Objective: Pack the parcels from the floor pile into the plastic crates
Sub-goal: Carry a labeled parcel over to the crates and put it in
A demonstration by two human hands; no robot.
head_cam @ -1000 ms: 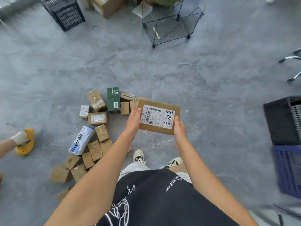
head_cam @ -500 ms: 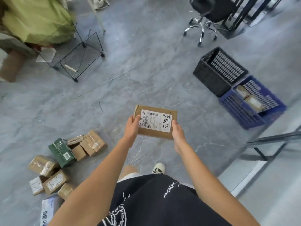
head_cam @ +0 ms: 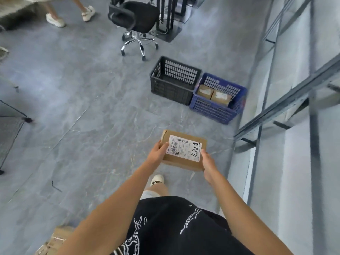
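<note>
A flat cardboard parcel with a white shipping label is carried level in front of me. My left hand grips its left edge with the thumb on top. My right hand grips its right edge the same way. Ahead on the floor stand a black plastic crate, whose inside looks empty, and touching its right side a blue plastic crate that holds two brown parcels. A few parcels of the floor pile show at the bottom left.
A black office chair on castors stands beyond the crates. Grey metal shelving runs along the right side. Another person's legs and shoes are at the top left. A black wire rack sits at the left edge.
The view has swung right and forward, away from the floor pile. The two crates are now closer and straight ahead. Both hands keep the same hold on the parcel.
</note>
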